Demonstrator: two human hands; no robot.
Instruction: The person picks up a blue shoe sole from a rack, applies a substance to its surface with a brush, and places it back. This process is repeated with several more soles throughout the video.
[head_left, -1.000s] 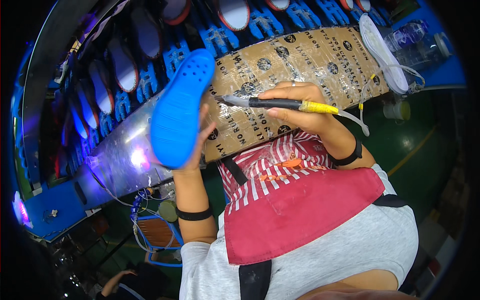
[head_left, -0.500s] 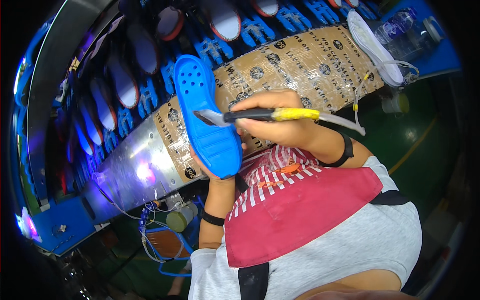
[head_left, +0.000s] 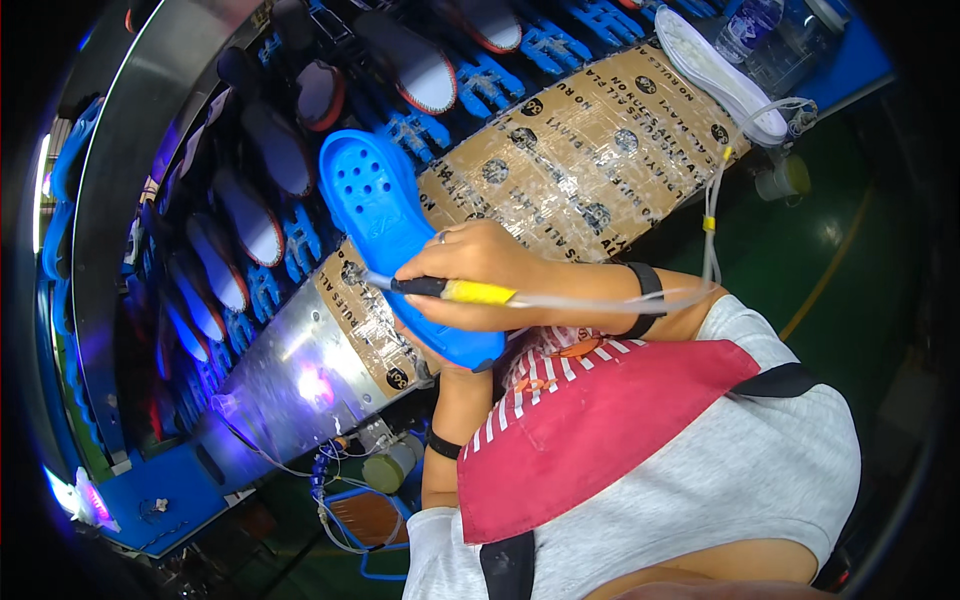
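Note:
My left hand point(head_left: 436, 358) grips a bright blue shoe sole point(head_left: 375, 215) from beneath, near its heel. Small round holes dot the sole's toe end, which points up and to the left. In my right hand point(head_left: 490, 268) is a brush point(head_left: 425, 287) with a black and yellow handle and a clear tube running from its back end. Its tip lies at the left edge of the sole's middle; whether it touches is hard to tell. My right hand covers much of the sole's heel half.
Below the sole lies a bench covered with brown printed tape point(head_left: 560, 150). Dark shoe uppers point(head_left: 400, 60) stand in rows on blue holders beyond it. A white sole point(head_left: 715, 70) and a plastic bottle point(head_left: 748, 30) are at the far right. A metal plate point(head_left: 300, 365) is at the left.
My right hand with the brush has moved left and down, its tip from mid-sole to the sole's left edge. The sole has tilted slightly, and the whole view has shifted.

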